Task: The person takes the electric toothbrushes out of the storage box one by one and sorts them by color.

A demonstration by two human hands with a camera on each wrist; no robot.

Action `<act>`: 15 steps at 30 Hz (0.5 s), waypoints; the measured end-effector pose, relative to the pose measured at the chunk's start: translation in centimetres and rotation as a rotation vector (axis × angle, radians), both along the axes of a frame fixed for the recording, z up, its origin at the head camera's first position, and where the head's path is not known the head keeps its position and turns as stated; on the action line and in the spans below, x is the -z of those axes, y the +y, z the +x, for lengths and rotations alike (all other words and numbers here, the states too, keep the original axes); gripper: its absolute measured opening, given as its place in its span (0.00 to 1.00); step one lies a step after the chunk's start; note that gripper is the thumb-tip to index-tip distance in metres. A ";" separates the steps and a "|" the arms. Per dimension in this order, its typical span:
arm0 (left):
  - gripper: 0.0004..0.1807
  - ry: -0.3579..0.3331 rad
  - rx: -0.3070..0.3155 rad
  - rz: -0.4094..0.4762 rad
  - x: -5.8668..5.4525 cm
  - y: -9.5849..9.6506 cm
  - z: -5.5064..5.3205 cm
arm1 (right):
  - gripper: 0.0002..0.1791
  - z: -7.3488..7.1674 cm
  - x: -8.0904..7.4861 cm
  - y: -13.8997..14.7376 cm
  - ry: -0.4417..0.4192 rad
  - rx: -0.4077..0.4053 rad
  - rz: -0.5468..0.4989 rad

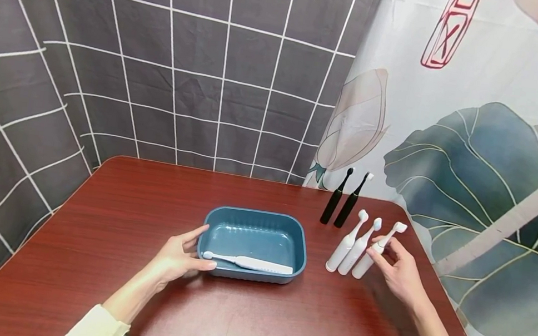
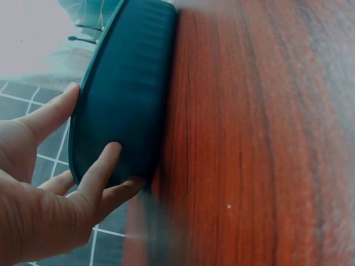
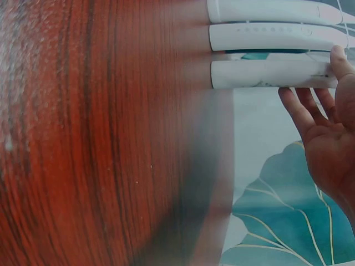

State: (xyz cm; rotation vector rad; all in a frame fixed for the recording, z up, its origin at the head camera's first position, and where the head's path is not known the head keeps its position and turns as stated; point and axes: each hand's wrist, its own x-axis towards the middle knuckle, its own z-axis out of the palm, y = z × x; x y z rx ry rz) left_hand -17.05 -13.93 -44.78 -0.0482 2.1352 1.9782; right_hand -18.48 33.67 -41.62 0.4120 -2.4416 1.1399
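Observation:
A blue plastic basin sits mid-table, with a white electric toothbrush lying along its near side. My left hand rests against the basin's left end. In the left wrist view, its extended fingers touch the outer wall, and the thumb is at the rim. To the right, my right hand pinches an upright white electric toothbrush between thumb and fingers. Its base appears to be at the table surface. Two other white electric toothbrushes stand just left of it.
Behind the white ones, two black electric toothbrushes stand upright near the back edge of the reddish wooden table. A grey gridded cloth and a white floral curtain hang beyond the table.

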 end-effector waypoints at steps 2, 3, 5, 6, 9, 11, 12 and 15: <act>0.53 0.003 0.002 0.001 0.0 0.0 0.0 | 0.16 -0.4 0.7 0.4 -0.008 0.004 0.000; 0.53 0.002 0.003 0.002 0.1 0.0 0.0 | 0.16 -0.6 1.0 0.7 -0.014 0.006 0.001; 0.53 -0.001 0.001 -0.001 0.1 0.0 0.0 | 0.16 -1.0 1.7 1.3 -0.029 0.010 0.000; 0.53 -0.003 -0.001 -0.003 0.1 0.0 0.0 | 0.17 -1.2 2.0 1.5 -0.034 0.009 -0.002; 0.53 -0.009 -0.009 -0.009 0.2 0.0 -0.1 | 0.18 -1.3 2.3 1.9 -0.048 0.006 -0.006; 0.53 -0.009 -0.010 -0.013 0.2 0.0 -0.1 | 0.19 -1.3 2.3 2.0 -0.055 0.002 -0.011; 0.53 -0.009 -0.009 -0.012 0.2 0.0 -0.1 | 0.20 -1.3 2.3 2.0 -0.057 0.001 -0.010; 0.53 -0.008 -0.007 -0.013 0.2 0.0 -0.2 | 0.25 -1.2 2.3 2.2 -0.056 0.006 0.000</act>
